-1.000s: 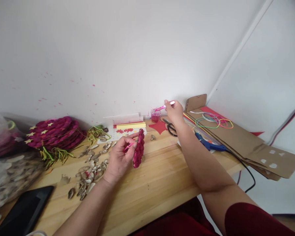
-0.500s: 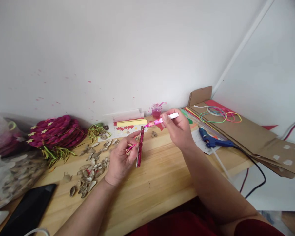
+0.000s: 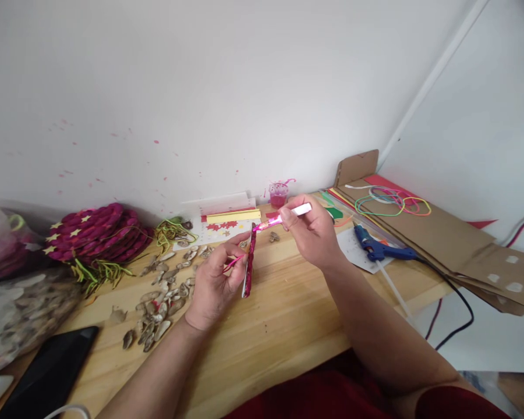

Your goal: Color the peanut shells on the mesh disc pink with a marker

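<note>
My left hand [image 3: 218, 276] holds a thin magenta-painted piece [image 3: 250, 267] on edge above the table; what it is made of I cannot tell. A bit of pink cord [image 3: 232, 263] shows between the fingers. In my right hand [image 3: 312, 230] is a paintbrush [image 3: 300, 210] with a white handle, pinched between thumb and fingers. Its pink bristles touch the upper end of the painted piece. Behind the brush, near the wall, stands a clear plastic cup [image 3: 279, 195] of magenta paint. Several loose shells [image 3: 161, 314] lie left of my left hand.
On the left are a braided magenta stack with yellow stars [image 3: 98, 235], a plastic bag of shells [image 3: 30, 314] and a black phone [image 3: 50, 372]. Rightward lie a blue glue gun [image 3: 382, 250], flattened cardboard [image 3: 454, 244] and coloured cords [image 3: 393, 201]. Paper with red stars [image 3: 213, 230] lies near the wall.
The brush has shifted slightly left and down along the painted piece, with my right hand following. My left hand stays nearly still.
</note>
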`<state>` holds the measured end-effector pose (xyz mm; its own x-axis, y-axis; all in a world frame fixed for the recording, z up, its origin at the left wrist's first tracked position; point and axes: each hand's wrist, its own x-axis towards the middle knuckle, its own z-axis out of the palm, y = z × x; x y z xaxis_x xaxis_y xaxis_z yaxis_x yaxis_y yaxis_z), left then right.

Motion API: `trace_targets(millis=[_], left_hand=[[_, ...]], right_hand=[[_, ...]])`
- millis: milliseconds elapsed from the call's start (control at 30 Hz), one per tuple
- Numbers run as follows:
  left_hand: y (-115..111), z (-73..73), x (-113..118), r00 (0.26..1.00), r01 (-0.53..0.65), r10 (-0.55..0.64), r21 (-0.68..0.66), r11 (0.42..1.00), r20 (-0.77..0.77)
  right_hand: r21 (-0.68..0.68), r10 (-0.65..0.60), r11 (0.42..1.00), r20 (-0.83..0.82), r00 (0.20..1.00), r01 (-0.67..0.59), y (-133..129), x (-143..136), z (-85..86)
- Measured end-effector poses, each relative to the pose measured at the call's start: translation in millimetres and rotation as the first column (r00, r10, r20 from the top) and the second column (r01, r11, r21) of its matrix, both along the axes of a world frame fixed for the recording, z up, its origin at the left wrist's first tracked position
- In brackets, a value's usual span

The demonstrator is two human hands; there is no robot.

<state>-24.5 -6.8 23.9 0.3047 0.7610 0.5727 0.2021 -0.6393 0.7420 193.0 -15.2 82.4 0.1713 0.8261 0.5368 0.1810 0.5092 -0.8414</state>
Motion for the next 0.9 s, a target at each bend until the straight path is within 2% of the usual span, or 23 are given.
trace_targets(millis=[333, 633, 800, 900], left_hand=[[1.0, -5.2, 0.4, 1.000, 0.012, -0.013, 0.027, 1.000, 0.023], [0.5, -6.8, -0.4, 0.996, 0.075, -0.074, -0.026, 0.997, 0.058], [0.2, -8.2, -2.5, 0.997, 0.069, -0.067, -0.058, 0.996, 0.043], [0.2, -8.7, -3.0, 0.995, 0.080, -0.076, -0.071, 0.994, 0.063]], right_hand=[[0.009, -0.030, 0.999, -0.025, 0.999, 0.031, 0.1, 0.8, 2.2], [0.006, 0.016, 1.000, -0.009, 1.000, -0.016, -0.7, 2.9, 1.6], [0.024, -0.040, 0.999, -0.047, 0.998, 0.041, 0.4, 3.1, 2.8], [0.021, -0.018, 1.000, -0.065, 0.998, 0.020, 0.1, 2.6, 5.1]])
